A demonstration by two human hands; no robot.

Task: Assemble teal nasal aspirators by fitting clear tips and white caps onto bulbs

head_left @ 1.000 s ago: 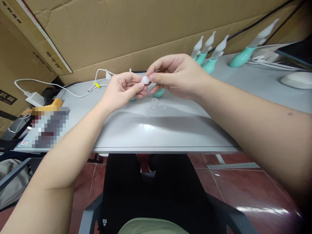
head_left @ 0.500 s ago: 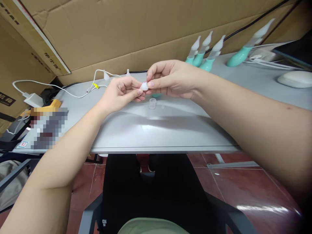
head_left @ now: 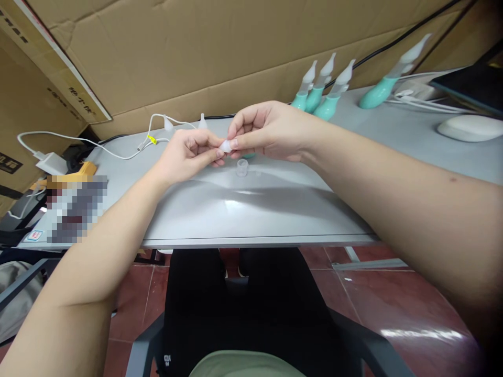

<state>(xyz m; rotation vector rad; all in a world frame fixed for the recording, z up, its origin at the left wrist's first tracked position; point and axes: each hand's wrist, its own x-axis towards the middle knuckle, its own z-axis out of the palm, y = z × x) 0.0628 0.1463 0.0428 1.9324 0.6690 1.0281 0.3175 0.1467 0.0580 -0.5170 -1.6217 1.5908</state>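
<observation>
Above the grey table, my left hand (head_left: 192, 154) and my right hand (head_left: 271, 131) meet, both pinching a small white plastic piece (head_left: 225, 146) between thumb and fingertips. Part of that piece is covered by the fingers. Just below the hands, a clear, short plastic cup (head_left: 242, 168) stands on the table. A bit of turquoise (head_left: 249, 155) shows behind my right fingers; the rest of it is hidden. Farther back, two white pointed tips (head_left: 168, 124) stand to the left of my hands.
Several turquoise bulb nasal aspirators (head_left: 328, 104) with white tips stand at the back right. A white computer mouse (head_left: 469, 128) lies at the right. White cable (head_left: 94, 149) and a charger (head_left: 52, 163) are at left. A cardboard wall (head_left: 196, 63) rises behind the table (head_left: 236, 220).
The whole view has shifted slightly, so things sit a little farther left. Both hands keep their pinch on the white piece, with only slight finger movement.
</observation>
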